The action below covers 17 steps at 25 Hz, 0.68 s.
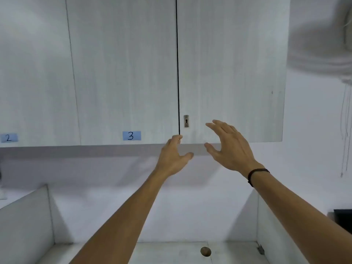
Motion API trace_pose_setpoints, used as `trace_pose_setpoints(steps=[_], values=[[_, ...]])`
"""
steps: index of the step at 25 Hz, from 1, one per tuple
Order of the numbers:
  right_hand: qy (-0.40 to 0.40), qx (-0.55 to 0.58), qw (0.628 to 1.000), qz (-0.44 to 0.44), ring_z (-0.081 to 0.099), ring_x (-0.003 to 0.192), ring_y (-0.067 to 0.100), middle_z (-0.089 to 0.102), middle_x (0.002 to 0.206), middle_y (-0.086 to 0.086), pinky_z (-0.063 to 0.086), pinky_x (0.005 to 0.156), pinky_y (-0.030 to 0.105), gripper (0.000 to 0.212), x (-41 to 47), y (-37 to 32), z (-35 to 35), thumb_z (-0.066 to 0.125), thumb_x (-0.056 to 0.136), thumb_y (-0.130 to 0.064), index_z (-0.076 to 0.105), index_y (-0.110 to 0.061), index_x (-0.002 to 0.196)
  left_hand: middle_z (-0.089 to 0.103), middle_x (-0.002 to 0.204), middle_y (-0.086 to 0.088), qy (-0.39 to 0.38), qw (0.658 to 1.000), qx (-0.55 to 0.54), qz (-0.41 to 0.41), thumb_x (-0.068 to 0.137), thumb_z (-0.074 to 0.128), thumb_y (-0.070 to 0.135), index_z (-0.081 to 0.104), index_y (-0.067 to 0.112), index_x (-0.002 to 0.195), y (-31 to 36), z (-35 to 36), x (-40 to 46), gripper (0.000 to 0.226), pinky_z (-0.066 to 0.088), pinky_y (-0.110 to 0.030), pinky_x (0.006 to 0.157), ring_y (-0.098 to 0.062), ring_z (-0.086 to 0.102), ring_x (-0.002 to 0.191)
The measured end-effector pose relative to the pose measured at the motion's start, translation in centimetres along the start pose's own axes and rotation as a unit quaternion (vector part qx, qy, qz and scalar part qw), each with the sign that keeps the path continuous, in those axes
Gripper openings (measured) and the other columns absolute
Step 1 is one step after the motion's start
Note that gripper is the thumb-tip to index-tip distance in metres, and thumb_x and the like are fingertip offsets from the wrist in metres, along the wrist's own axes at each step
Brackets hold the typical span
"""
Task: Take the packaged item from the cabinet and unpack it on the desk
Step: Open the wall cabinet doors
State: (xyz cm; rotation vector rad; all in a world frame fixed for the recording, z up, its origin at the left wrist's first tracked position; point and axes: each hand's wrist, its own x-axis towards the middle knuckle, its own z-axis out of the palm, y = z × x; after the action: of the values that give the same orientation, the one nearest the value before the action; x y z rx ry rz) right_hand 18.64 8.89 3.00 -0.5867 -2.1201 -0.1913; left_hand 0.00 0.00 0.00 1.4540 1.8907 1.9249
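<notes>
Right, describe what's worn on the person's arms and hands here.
Both forearms are bare, with no sleeves in view and no gloves. The left hand carries nothing: no ring, watch or band shows. The right hand has a thin dark wristband around the wrist, a narrow plain strap. No rings are visible on its fingers.

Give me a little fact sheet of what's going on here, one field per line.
Place: wall cabinets above a desk
Doors: shut, dark seam between the two doors in front
Labels: blue tag 3; blue tag 2
Keyhole: right of the seam
Left hand: open, fingertips at the doors' bottom edge by the seam
Right hand: open, raised before the right door
Packaged item: not visible
</notes>
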Motion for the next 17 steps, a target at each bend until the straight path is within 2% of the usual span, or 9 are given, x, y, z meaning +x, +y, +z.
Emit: trace_pose_setpoints(steps=[1,3,5,8,13,17], values=[[-0.003,-0.005,1.0,0.001,0.041,0.142,0.022,0.04,0.159,-0.003,0.042,0.109,0.04,0.063,-0.1,0.4,0.1,0.062,0.091,-0.044,0.041,-0.029,0.149,0.054,0.139,0.001,-0.019,0.995,-0.053,-0.081,0.085,0.073,0.037,0.049,0.021,0.137,-0.6,0.6,0.1,0.059,0.047,-0.034,0.1,-0.018,0.053,0.125],[-0.01,-0.015,1.0,0.014,0.042,0.141,0.022,0.041,0.158,-0.003,0.041,0.109,0.039,0.062,-0.4,1.0,0.3,0.062,0.091,-0.045,0.043,-0.029,0.148,0.057,0.135,-0.002,-0.056,0.962,-0.179,-0.201,0.09,0.069,0.03,0.061,0.017,0.117,-1.5,1.4,0.9,0.031,0.054,-0.043,0.097,-0.02,0.056,0.12],[-0.022,-0.023,0.999,0.025,0.042,0.141,0.022,0.042,0.158,-0.004,0.04,0.11,0.039,0.06,-0.5,1.7,0.7,0.061,0.092,-0.046,0.045,-0.029,0.147,0.057,0.132,-0.006,-0.069,0.92,-0.293,-0.252,0.093,0.063,0.02,0.065,0.013,0.103,-2.0,1.8,2.2,0.013,0.055,-0.048,0.091,-0.024,0.057,0.117],[-0.026,-0.018,0.999,0.036,0.041,0.142,0.02,0.041,0.158,-0.006,0.04,0.111,0.038,0.059,-0.9,2.2,0.7,0.061,0.092,-0.047,0.045,-0.031,0.147,0.057,0.132,-0.007,-0.072,0.87,-0.415,-0.256,0.09,0.062,0.016,0.062,0.008,0.106,-1.9,2.6,3.6,0.018,0.055,-0.046,0.086,-0.025,0.057,0.114],[-0.038,-0.021,0.998,0.048,0.039,0.143,0.019,0.04,0.159,-0.007,0.04,0.11,0.036,0.061,-1.8,2.8,0.3,0.061,0.091,-0.048,0.043,-0.033,0.148,0.058,0.139,-0.006,-0.049,0.813,-0.521,-0.255,0.084,0.061,0.024,0.058,0.007,0.134,-2.7,3.7,4.6,0.053,0.055,-0.047,0.091,-0.026,0.055,0.128],[-0.033,-0.02,0.998,0.053,0.041,0.141,0.017,0.039,0.159,-0.009,0.041,0.108,0.034,0.061,-2.3,2.8,-0.2,0.062,0.091,-0.048,0.044,-0.033,0.147,0.065,0.133,-0.008,-0.032,0.793,-0.549,-0.263,0.083,0.056,0.025,0.064,0.009,0.123,-2.3,3.6,3.9,0.044,0.051,-0.048,0.1,-0.023,0.057,0.127]])
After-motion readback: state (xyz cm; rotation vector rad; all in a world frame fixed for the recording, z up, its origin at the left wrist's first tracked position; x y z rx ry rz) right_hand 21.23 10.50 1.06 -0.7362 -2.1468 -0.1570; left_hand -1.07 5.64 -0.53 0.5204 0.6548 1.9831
